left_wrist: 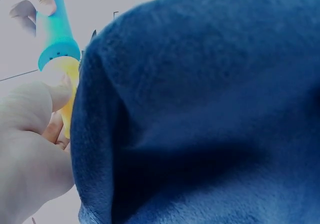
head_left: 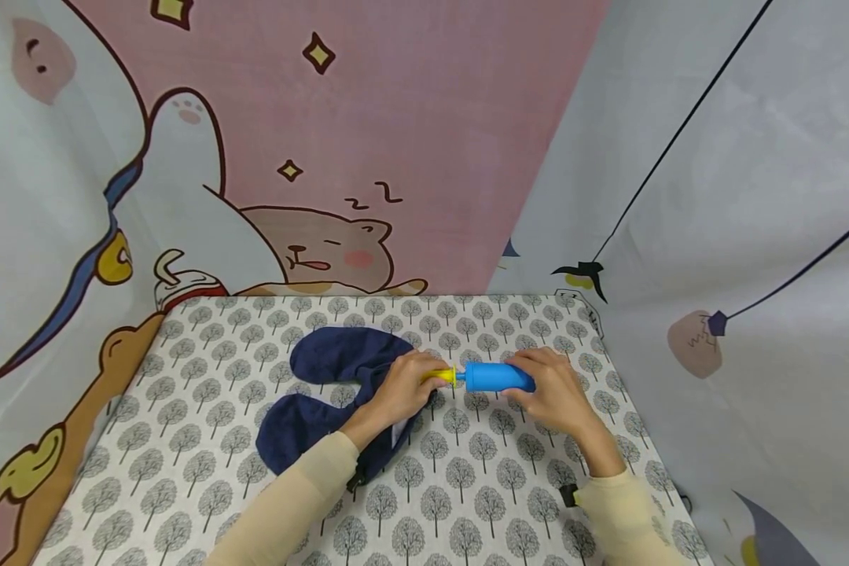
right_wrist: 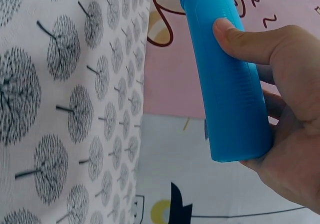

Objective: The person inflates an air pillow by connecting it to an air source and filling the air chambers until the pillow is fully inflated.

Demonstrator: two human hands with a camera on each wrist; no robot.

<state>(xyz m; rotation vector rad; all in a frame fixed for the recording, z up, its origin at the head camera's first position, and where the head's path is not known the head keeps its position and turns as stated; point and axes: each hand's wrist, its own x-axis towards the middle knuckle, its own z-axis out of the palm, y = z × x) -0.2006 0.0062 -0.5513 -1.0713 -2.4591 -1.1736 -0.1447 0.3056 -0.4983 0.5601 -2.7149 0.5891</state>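
A blue hand pump (head_left: 491,376) lies crosswise between the two hands over the cloth. My right hand (head_left: 555,389) grips its blue barrel (right_wrist: 230,88), thumb along the side. My left hand (head_left: 403,387) pinches the yellow tapered nozzle (head_left: 444,376) at the other end. A short thin blue rod shows between nozzle and barrel. Beneath the left hand and forearm lies a navy, plush, U-shaped neck pillow (head_left: 343,350), its two rounded ends toward the left. In the left wrist view the pillow (left_wrist: 210,83) fills most of the frame, beside the nozzle.
A white cloth (head_left: 215,452) printed with grey trees covers the table. Pink and white cartoon curtains (head_left: 424,141) stand behind and on both sides. A small black clip (head_left: 355,481) hangs at the pillow's near edge. A black-and-yellow piece (head_left: 570,495) sits at the right cuff.
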